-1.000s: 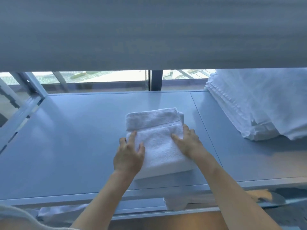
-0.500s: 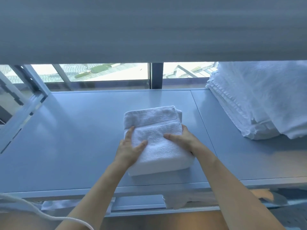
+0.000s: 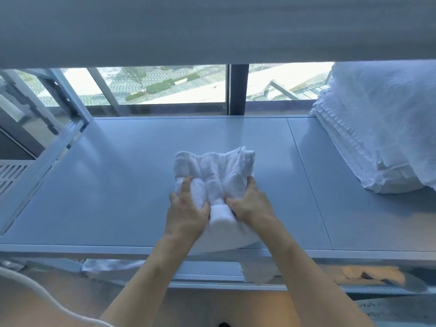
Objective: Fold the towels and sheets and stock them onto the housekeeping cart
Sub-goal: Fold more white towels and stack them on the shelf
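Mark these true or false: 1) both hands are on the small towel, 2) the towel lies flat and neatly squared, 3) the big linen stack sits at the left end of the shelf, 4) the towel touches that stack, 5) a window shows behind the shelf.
1) True: the left hand and right hand both grip the small towel.
2) False: it is bunched and wrinkled between the hands, its near part squeezed into a ridge.
3) False: the linen stack sits at the right end of the shelf.
4) False: bare shelf lies between the towel and the stack.
5) True: a window shows past the shelf's far edge.
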`<action>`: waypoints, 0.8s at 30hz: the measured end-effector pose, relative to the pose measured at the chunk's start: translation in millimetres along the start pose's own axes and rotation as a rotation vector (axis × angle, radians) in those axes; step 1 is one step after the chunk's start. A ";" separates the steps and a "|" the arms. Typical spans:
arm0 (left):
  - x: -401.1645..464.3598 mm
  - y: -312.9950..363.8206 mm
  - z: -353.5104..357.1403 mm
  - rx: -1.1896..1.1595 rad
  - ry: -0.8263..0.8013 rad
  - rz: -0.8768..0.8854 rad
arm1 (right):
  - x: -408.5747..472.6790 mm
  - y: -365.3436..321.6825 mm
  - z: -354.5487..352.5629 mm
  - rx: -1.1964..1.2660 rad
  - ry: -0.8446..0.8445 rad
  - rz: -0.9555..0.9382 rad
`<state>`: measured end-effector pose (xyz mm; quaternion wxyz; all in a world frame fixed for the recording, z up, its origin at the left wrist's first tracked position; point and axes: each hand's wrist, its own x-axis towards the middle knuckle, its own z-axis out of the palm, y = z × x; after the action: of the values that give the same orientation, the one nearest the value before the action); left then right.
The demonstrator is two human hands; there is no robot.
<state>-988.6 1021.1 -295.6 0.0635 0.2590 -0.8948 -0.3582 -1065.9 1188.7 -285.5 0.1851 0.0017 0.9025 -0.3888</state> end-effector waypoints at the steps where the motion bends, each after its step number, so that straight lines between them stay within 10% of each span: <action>1: -5.4 -4.0 -2.1 0.023 0.022 0.023 | -5.8 -3.9 7.1 -0.052 0.028 -0.030; 9: -17.0 -68.5 -37.5 -0.072 -0.004 0.037 | -27.2 -8.9 33.2 0.013 -0.134 0.014; 18: -31.7 -113.9 -71.0 -0.235 -0.083 -0.024 | -36.2 1.8 46.2 0.795 -0.430 0.051; 24: -41.8 -120.4 -83.1 -0.309 -0.087 -0.019 | -44.3 1.3 56.2 0.740 -0.364 0.023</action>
<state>-877.5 918.5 -312.6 0.0606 0.2388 -0.8285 -0.5029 -1005.7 1156.4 -306.9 0.3332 0.0095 0.6542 -0.6789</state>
